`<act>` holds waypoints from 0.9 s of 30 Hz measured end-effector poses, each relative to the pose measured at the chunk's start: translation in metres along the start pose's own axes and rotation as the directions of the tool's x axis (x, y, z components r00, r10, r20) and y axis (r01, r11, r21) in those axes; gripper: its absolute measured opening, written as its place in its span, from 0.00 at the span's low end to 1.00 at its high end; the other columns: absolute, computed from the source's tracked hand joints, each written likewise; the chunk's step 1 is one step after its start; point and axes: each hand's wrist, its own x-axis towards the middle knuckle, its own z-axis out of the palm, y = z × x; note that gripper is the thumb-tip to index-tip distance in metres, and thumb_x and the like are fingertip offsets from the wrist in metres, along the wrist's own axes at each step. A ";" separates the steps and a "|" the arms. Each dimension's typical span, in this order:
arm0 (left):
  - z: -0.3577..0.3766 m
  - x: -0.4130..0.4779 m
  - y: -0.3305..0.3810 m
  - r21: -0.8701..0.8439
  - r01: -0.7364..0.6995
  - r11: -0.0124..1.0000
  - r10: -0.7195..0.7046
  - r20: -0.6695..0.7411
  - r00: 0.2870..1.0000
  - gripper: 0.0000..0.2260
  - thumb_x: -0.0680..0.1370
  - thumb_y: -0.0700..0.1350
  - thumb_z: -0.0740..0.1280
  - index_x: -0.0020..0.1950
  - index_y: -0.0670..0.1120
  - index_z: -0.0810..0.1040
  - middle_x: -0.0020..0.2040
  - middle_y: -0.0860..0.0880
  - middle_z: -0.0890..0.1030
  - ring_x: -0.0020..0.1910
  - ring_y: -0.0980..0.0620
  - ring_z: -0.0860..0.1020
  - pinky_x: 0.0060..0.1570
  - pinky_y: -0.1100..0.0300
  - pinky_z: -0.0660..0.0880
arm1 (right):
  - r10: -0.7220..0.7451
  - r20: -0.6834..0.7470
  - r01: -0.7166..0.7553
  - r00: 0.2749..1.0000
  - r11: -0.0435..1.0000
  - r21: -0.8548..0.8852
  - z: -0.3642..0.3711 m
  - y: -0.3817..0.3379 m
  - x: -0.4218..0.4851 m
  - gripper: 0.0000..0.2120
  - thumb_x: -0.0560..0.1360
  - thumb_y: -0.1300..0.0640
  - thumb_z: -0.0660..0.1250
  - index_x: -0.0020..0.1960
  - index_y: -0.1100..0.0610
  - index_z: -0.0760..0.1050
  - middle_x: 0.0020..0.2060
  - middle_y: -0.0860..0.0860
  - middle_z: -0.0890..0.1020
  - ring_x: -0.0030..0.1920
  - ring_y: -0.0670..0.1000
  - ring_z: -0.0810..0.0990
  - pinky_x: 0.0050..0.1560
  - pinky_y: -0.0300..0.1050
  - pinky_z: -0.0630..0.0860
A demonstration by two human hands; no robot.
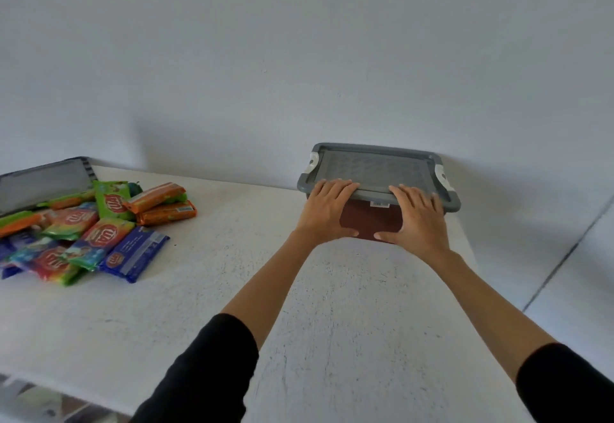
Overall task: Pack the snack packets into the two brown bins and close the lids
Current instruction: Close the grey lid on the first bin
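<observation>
Sleeves: black sleeves [212, 366] cover both forearms at the bottom edge of the view, nearest the camera; bare wrists reach from them toward the bin.
Left hand: the left hand [327, 211] lies flat, fingers together, over the near edge of the bin's lid, thumb down against the brown front wall.
Right hand: the right hand [417, 218] mirrors it just beside, fingers spread on the lid edge, thumb on the front wall; neither of the hands pinches anything.
Bin: a brown bin [370, 219] stands on the white desk [232, 289] close to the wall, between the two hands.
Lid: a grey lid [375, 166] sits on the bin, with a white latch at each end.
Snack packets: a loose pile of snack packets [86, 226] in green, orange, blue and red wrappers lies on the desk well to the left of the bin.
Second lid: another grey lid [43, 183] lies behind the pile, far left of the bin, partly cut off by the frame.
</observation>
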 end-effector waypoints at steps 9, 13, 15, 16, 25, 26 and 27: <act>-0.026 -0.115 -0.022 -0.143 0.421 0.896 -0.430 -0.033 0.902 0.40 0.72 0.60 0.68 0.76 0.46 0.52 0.76 0.49 0.55 0.76 0.50 0.52 0.73 0.54 0.44 | -0.141 0.013 0.133 0.990 0.957 0.259 0.005 -0.099 -0.037 0.48 0.67 0.40 0.71 0.76 0.58 0.51 0.76 0.57 0.52 0.77 0.56 0.47 0.75 0.54 0.47; -0.074 -0.172 -0.056 -0.145 0.530 0.835 -0.543 -0.070 0.837 0.39 0.72 0.59 0.67 0.75 0.46 0.53 0.76 0.48 0.56 0.75 0.50 0.56 0.74 0.52 0.53 | -0.310 0.095 0.257 0.946 0.894 0.367 0.009 -0.165 -0.037 0.46 0.69 0.38 0.68 0.76 0.56 0.50 0.76 0.54 0.53 0.77 0.54 0.48 0.75 0.49 0.50; -0.101 -0.205 -0.075 -0.124 0.575 0.809 -0.586 -0.082 0.806 0.38 0.72 0.59 0.68 0.75 0.46 0.55 0.75 0.47 0.57 0.74 0.49 0.57 0.73 0.52 0.58 | -0.381 0.137 0.294 0.914 0.858 0.421 0.009 -0.200 -0.033 0.45 0.69 0.38 0.67 0.76 0.55 0.50 0.76 0.53 0.53 0.76 0.53 0.49 0.74 0.47 0.52; -0.114 -0.222 -0.085 -0.115 0.592 0.798 -0.602 -0.094 0.793 0.38 0.72 0.59 0.68 0.74 0.45 0.56 0.75 0.46 0.58 0.74 0.48 0.58 0.72 0.51 0.59 | -0.403 0.146 0.301 0.904 0.840 0.451 0.007 -0.219 -0.032 0.45 0.69 0.38 0.67 0.76 0.55 0.50 0.76 0.53 0.54 0.76 0.52 0.50 0.74 0.47 0.54; -0.236 -0.357 -0.195 -0.042 0.755 0.655 -0.726 -0.311 0.613 0.40 0.66 0.61 0.70 0.68 0.37 0.66 0.67 0.39 0.68 0.65 0.43 0.69 0.65 0.53 0.67 | -0.642 0.017 0.518 0.766 0.633 0.575 -0.001 -0.414 -0.015 0.45 0.68 0.39 0.70 0.75 0.57 0.54 0.74 0.53 0.60 0.74 0.52 0.58 0.71 0.46 0.60; -0.249 -0.369 -0.209 -0.037 0.768 0.640 -0.736 -0.319 0.598 0.40 0.66 0.59 0.72 0.69 0.37 0.65 0.68 0.40 0.67 0.67 0.44 0.68 0.67 0.55 0.65 | -0.660 0.005 0.538 0.751 0.617 0.574 -0.001 -0.436 -0.011 0.45 0.68 0.38 0.69 0.75 0.56 0.53 0.74 0.53 0.59 0.74 0.52 0.57 0.72 0.47 0.58; -0.262 -0.379 -0.223 -0.034 0.778 0.628 -0.742 -0.330 0.584 0.39 0.67 0.56 0.74 0.70 0.37 0.64 0.69 0.41 0.66 0.68 0.45 0.66 0.68 0.56 0.62 | -0.672 -0.008 0.553 0.740 0.601 0.578 0.000 -0.458 -0.007 0.45 0.68 0.37 0.68 0.76 0.56 0.53 0.74 0.53 0.59 0.74 0.52 0.57 0.72 0.47 0.57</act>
